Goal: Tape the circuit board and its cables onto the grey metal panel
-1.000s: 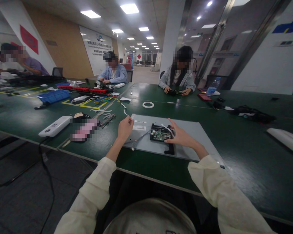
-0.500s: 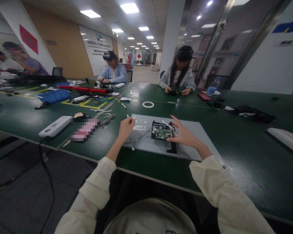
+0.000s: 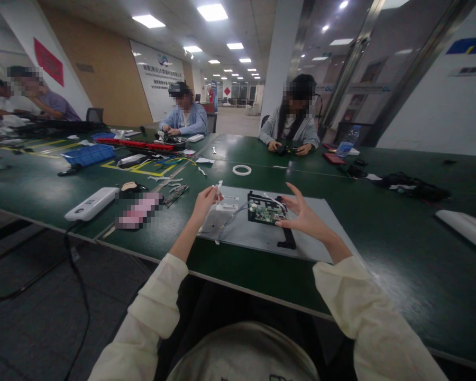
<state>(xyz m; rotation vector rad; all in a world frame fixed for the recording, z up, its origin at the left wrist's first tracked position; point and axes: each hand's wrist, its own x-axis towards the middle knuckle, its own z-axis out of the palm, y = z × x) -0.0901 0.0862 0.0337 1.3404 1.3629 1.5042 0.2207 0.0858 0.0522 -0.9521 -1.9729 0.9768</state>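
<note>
A grey flat panel (image 3: 313, 227) lies on the green table (image 3: 381, 254) in front of me. My right hand (image 3: 301, 214) grips the right side of a black frame with a green circuit board (image 3: 266, 209) and lifts it off the panel. Thin wires (image 3: 230, 219) run from the board toward my left hand (image 3: 206, 201), which pinches a small white strip (image 3: 219, 186) between thumb and fingers. A black bracket piece (image 3: 287, 241) lies on the panel below the board.
A white tape ring (image 3: 241, 170) lies beyond the panel. To the left are a white device (image 3: 91, 203), glasses (image 3: 176, 193) and a blue bin (image 3: 88, 154). Two people sit across the table working with their hands; others sit at far left. A white object (image 3: 466, 227) lies at right.
My right hand has raised and tilted the circuit board off the panel. My left hand has lifted slightly and now holds the white strip upright.
</note>
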